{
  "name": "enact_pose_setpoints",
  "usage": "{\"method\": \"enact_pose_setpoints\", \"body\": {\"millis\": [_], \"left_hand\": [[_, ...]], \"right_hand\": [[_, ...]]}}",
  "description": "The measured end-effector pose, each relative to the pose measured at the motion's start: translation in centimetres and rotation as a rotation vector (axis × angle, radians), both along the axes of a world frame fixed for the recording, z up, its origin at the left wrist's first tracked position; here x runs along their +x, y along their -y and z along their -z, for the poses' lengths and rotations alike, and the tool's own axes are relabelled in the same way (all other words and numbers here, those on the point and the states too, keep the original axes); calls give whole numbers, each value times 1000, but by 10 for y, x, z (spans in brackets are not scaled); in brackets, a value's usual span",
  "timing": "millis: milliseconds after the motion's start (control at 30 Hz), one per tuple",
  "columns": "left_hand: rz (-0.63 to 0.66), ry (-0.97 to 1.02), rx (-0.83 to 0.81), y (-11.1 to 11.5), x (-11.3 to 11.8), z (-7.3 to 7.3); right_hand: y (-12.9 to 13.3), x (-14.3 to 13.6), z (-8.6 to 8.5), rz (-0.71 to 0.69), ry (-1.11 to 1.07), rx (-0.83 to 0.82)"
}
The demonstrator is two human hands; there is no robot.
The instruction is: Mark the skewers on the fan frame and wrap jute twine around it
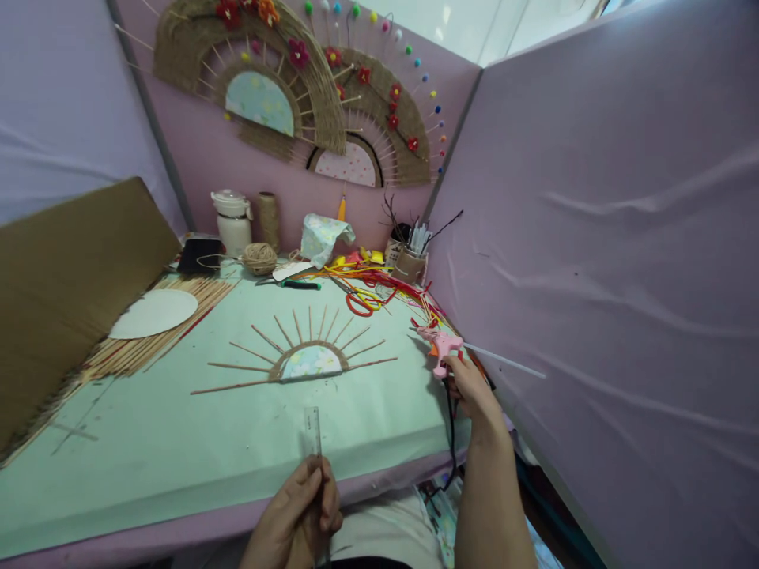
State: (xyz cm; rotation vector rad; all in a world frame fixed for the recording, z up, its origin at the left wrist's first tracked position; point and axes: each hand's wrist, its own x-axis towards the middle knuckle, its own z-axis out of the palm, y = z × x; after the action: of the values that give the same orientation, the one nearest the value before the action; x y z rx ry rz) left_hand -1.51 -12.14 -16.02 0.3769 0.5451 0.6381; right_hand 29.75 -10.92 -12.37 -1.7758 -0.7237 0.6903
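Near the table's front edge, my left hand [305, 506] pinches a clear ruler [312, 431] that points up toward the table. Over at the right, my right hand [470, 386] is wrapped round the handle of a pink glue gun [443, 348]. A long translucent glue stick [504, 360] sticks out of the gun's back, and a black cord [451, 435] hangs below it. Between my hands and farther back lies a half-circle piece [311, 361] with a floral fabric centre, a brown twine rim and several thin sticks fanning outward.
Cardboard [77, 292] leans at the left over many thin wooden sticks [195, 304] and a white oval [155, 313]. Farther back are a twine ball [259, 258], pliers [300, 284], red-handled scissors [359, 304] and a white jar [232, 224]. Decorated half-circle hangings [329, 103] are on the back wall; a purple panel [593, 237] stands right.
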Motion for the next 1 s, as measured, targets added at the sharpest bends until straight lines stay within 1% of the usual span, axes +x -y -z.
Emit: {"method": "enact_pose_setpoints", "body": {"millis": [200,333,500,667,767,833,933,1000], "left_hand": [[0,-14,-3,0,0,1],[5,-21,-9,-1,0,0],[6,-27,-3,0,0,-2],[0,-3,4,1,0,-4],[8,16,-6,1,-1,-4],[20,48,-26,1,-3,-4],[14,69,-14,-1,-7,-7],[-11,8,41,-4,-10,-12]], "right_hand": [[4,1,8,47,56,-115],[3,4,10,89,202,-204],[5,8,2,145,441,-317],[9,3,-12,129,553,-354],[9,-11,-22,42,541,-306],[7,-28,-29,-75,466,-215],[1,-64,-38,-326,290,-53],[-4,-90,-41,-517,134,2]]}}
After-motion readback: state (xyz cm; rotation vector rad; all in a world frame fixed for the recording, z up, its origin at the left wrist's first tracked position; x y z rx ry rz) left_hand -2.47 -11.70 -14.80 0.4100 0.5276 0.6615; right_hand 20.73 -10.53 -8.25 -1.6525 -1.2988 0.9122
